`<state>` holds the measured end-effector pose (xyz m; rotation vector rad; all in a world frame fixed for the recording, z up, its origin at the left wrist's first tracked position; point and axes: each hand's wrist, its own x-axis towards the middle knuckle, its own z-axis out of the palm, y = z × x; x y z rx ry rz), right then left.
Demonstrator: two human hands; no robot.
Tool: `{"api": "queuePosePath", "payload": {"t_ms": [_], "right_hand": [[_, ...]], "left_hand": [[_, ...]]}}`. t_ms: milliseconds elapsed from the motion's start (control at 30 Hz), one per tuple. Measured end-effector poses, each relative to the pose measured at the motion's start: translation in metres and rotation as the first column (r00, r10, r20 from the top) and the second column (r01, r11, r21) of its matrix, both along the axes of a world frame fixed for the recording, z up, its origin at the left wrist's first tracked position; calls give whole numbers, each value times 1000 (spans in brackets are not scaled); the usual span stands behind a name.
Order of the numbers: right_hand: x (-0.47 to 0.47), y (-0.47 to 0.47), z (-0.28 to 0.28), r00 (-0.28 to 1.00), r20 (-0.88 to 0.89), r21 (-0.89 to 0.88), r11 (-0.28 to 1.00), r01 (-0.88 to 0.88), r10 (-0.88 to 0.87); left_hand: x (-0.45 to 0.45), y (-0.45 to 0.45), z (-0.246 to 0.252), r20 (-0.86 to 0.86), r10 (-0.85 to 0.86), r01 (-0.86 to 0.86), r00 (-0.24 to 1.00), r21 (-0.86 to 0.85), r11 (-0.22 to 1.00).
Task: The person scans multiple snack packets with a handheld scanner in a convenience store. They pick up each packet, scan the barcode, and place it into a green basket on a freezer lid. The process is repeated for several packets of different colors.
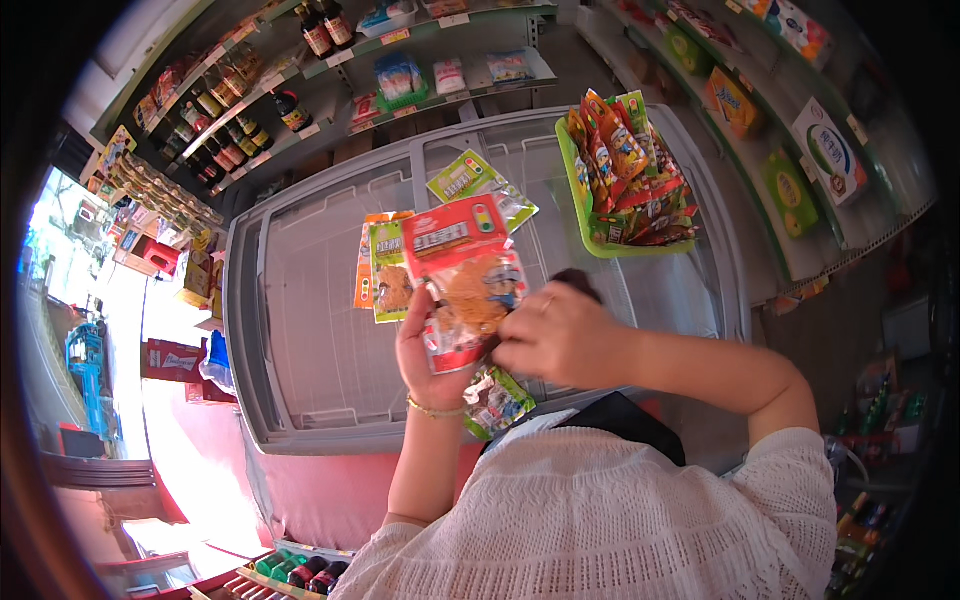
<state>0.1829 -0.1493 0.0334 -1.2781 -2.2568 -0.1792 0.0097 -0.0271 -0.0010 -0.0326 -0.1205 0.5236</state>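
Note:
My left hand (435, 367) grips a red snack packet (466, 262) by its lower left edge, its printed front facing up. Against the packet's lower right corner is my right hand (562, 330), fingers curled around a dark cloth (577, 282); the hand is slightly blurred. Just left of the red packet, a green packet (390, 281) overlaps an orange packet (363, 279) on the glass-topped chest freezer (322, 300). Another green packet (465, 176) is partly covered behind the red one. A further green-edged packet (499, 401) lies near my body, below my hands.
A lime-green plastic basket (581, 217) full of upright snack packets sits on the freezer's right part. Shelves with sauce bottles (225, 82) rise beyond the far side. More shelving with cartons (829, 154) stands at right. Soft-drink bottles (300, 574) are at lower left.

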Motion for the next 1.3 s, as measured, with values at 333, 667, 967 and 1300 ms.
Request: {"api": "queuePosePath", "payload": {"t_ms": [333,667,967,1300], "right_hand": [[15,-11,-32,-100,-798,-533,774,-340,-594],[-22,-4,24,927,-364,-82,995,62,-88],[4,58,42,982,-126,290,941,173,-142],[-5,63,35,982,-189,121,992,35,-11]], "left_hand": [[25,-17,-19,-339,271,-194,901,245,950],[34,-16,6,-220,266,-179,939,351,919],[19,-43,-4,15,28,-31,999,193,981],[8,-37,-3,-406,37,96,913,304,948]]}}
